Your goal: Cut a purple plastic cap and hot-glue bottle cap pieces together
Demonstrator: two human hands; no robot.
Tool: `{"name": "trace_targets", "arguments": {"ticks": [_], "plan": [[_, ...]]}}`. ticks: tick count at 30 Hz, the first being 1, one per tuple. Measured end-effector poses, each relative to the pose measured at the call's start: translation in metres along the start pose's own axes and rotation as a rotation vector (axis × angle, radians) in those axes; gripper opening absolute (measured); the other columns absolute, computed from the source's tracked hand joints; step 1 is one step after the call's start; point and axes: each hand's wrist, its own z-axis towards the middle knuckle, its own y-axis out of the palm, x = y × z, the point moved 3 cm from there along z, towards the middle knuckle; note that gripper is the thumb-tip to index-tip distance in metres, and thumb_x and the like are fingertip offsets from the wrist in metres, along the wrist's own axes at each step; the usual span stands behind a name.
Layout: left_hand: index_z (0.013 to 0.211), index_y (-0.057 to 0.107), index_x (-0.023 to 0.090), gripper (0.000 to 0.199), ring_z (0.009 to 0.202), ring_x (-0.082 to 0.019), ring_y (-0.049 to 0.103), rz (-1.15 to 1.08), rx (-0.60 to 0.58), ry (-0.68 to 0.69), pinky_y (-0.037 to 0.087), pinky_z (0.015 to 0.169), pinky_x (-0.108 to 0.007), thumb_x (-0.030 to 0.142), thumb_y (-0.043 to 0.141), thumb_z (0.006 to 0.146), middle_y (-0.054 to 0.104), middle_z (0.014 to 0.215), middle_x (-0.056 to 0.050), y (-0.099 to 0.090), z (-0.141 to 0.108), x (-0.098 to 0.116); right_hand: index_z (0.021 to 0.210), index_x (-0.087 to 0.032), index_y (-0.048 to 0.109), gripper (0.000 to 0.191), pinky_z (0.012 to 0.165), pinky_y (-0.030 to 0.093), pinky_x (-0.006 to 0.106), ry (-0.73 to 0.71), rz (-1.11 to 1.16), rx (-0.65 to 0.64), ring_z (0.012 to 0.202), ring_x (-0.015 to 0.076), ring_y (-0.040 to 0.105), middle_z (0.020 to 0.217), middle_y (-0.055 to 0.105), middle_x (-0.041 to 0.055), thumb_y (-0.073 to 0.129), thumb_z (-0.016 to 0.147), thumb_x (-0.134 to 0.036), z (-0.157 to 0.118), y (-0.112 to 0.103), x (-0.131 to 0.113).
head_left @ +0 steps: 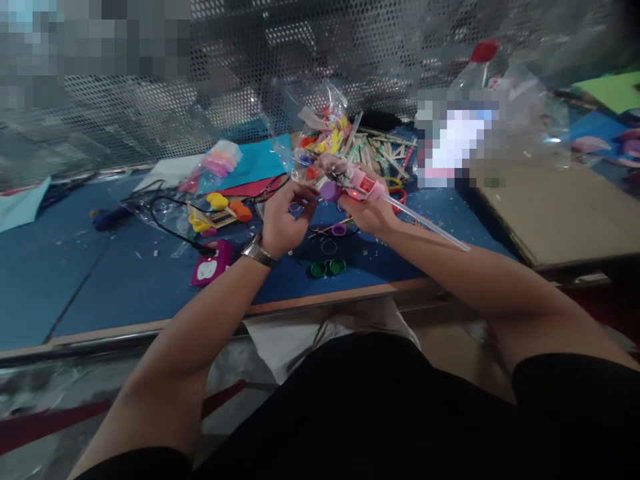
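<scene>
A pink hot glue gun is gripped in my right hand, its red light on. From its back a long clear glue stick slants over my forearm. My left hand is closed in a pinch, its fingertips close to the gun's front end. Between the two hands sits a round purple cap; whether my left fingers grip it is unclear. Below them on the blue table lie another purple cap and two green caps side by side.
A purple power box with a black cable stands left. Wooden sticks, bagged colourful pieces and yellow and orange caps lie behind my hands. A lit screen, a red-capped bottle and cardboard are right.
</scene>
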Motion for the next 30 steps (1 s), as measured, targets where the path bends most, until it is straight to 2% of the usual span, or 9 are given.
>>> {"name": "trace_targets", "arguments": {"ticks": [2, 5, 7, 10, 14, 17, 20, 26, 30], "plan": [[0.108, 0.065, 0.023, 0.029, 0.095, -0.019, 0.079, -0.068, -0.015, -0.004, 0.065, 0.085, -0.035, 0.046, 0.08, 0.1, 0.081, 0.114, -0.009, 0.002, 0.0, -0.001, 0.09, -0.03, 0.055, 0.028, 0.065, 0.063, 0.041, -0.001, 0.014, -0.015, 0.067, 0.0193, 0.061, 0.076, 0.062, -0.0028, 0.079, 0.09, -0.042, 0.001, 0.001, 0.001], [0.132, 0.06, 0.025, 0.058, 0.096, -0.022, 0.08, -0.126, -0.084, 0.0, 0.067, 0.084, -0.038, 0.06, 0.086, 0.093, 0.078, 0.127, -0.013, 0.008, -0.003, -0.004, 0.092, -0.029, 0.057, 0.027, 0.074, 0.066, 0.044, -0.025, 0.069, -0.038, 0.077, 0.0212, 0.066, 0.085, 0.067, -0.0001, 0.08, 0.089, -0.043, 0.002, 0.003, 0.002], [0.138, 0.059, 0.025, 0.072, 0.096, -0.024, 0.08, -0.133, -0.131, -0.005, 0.067, 0.083, -0.039, 0.069, 0.088, 0.088, 0.077, 0.13, -0.015, 0.012, -0.005, -0.008, 0.093, -0.028, 0.059, 0.029, 0.079, 0.067, 0.045, -0.038, 0.094, -0.056, 0.082, 0.0221, 0.068, 0.089, 0.069, 0.0011, 0.082, 0.088, -0.045, 0.0, 0.004, 0.001], [0.13, 0.064, 0.023, 0.067, 0.092, -0.022, 0.082, -0.158, -0.149, -0.077, 0.067, 0.082, -0.035, 0.073, 0.084, 0.09, 0.08, 0.12, -0.013, 0.014, -0.007, -0.013, 0.095, -0.028, 0.061, 0.031, 0.077, 0.068, 0.044, -0.003, 0.082, -0.091, 0.084, 0.0227, 0.07, 0.089, 0.07, 0.0018, 0.083, 0.089, -0.049, -0.002, 0.007, 0.0], [0.122, 0.07, 0.023, 0.055, 0.092, -0.021, 0.083, -0.21, -0.158, -0.136, 0.068, 0.082, -0.032, 0.068, 0.083, 0.094, 0.083, 0.11, -0.011, 0.013, -0.006, -0.016, 0.094, -0.027, 0.061, 0.033, 0.07, 0.068, 0.042, 0.029, 0.09, -0.096, 0.081, 0.0221, 0.07, 0.088, 0.07, 0.0021, 0.083, 0.09, -0.052, -0.004, 0.007, 0.0], [0.125, 0.07, 0.024, 0.056, 0.088, -0.019, 0.082, -0.257, -0.173, -0.118, 0.069, 0.081, -0.032, 0.067, 0.085, 0.093, 0.083, 0.115, -0.011, 0.013, -0.005, -0.018, 0.093, -0.027, 0.061, 0.029, 0.069, 0.068, 0.041, 0.01, 0.114, -0.107, 0.081, 0.0215, 0.07, 0.089, 0.07, 0.0023, 0.083, 0.089, -0.047, -0.003, 0.007, 0.002], [0.126, 0.07, 0.025, 0.055, 0.082, -0.018, 0.081, -0.313, -0.215, -0.15, 0.068, 0.077, -0.033, 0.068, 0.084, 0.094, 0.083, 0.11, -0.009, 0.016, -0.006, -0.022, 0.092, -0.027, 0.063, 0.025, 0.066, 0.066, 0.038, 0.01, 0.118, -0.105, 0.079, 0.0203, 0.069, 0.089, 0.07, 0.0021, 0.082, 0.088, -0.042, -0.002, 0.006, 0.004], [0.121, 0.071, 0.024, 0.051, 0.087, -0.017, 0.08, -0.462, -0.252, -0.204, 0.068, 0.077, -0.029, 0.064, 0.085, 0.094, 0.083, 0.109, -0.008, 0.02, -0.005, -0.02, 0.092, -0.027, 0.065, 0.022, 0.057, 0.059, 0.033, 0.057, 0.117, -0.116, 0.07, 0.0169, 0.064, 0.085, 0.069, -0.0003, 0.082, 0.088, -0.039, -0.003, 0.007, 0.0], [0.119, 0.071, 0.021, 0.053, 0.076, -0.013, 0.075, -0.463, -0.224, -0.274, 0.065, 0.073, -0.026, 0.064, 0.087, 0.093, 0.079, 0.095, -0.004, 0.015, -0.001, -0.019, 0.093, -0.026, 0.062, 0.021, 0.055, 0.055, 0.03, 0.103, 0.193, -0.11, 0.061, 0.012, 0.057, 0.081, 0.067, -0.0028, 0.081, 0.09, -0.033, -0.002, 0.008, -0.004]]}}
